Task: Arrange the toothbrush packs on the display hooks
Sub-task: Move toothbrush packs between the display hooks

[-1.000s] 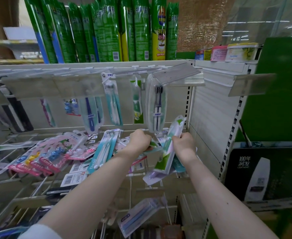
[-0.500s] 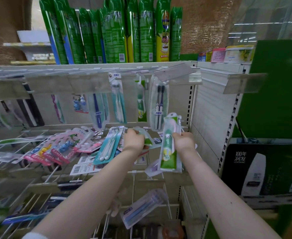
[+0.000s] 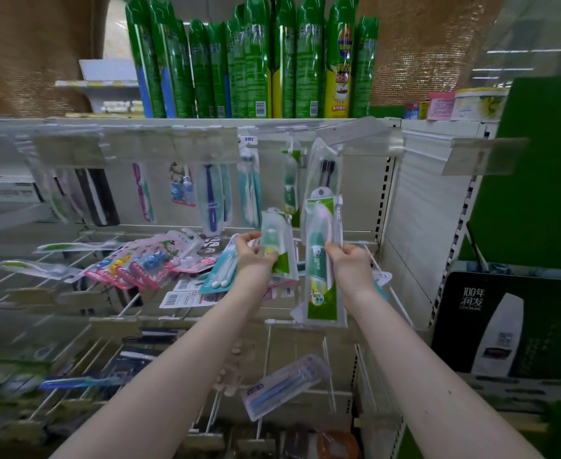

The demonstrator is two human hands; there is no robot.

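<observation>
- The display rack [image 3: 362,200] fills the view. Its pale back panel is bare on the right, up to the perforated upright, which leaves open room beside the right hand [image 3: 350,263].
- Tall green spray cans [image 3: 255,61] stand in a tight row on the top shelf, right at its front edge.
- A black box [image 3: 504,326] at far right reads "100年润发".
- Hanging packs [image 3: 249,190] dangle from the upper row. A gap separates their lower ends from the pile of packs [image 3: 140,266] lying across the display hooks [image 3: 17,283].
- The long green-and-white pack [image 3: 320,276] stands upright, gripped at mid-length by the right hand. A second ago it leaned to the right.
- The shorter green pack [image 3: 277,240] is held upright just left of it, fingers of the left hand [image 3: 255,256] curled round it. Half a second ago that hand was low in the pile.
- The writing on both packs is too blurred to read.
</observation>
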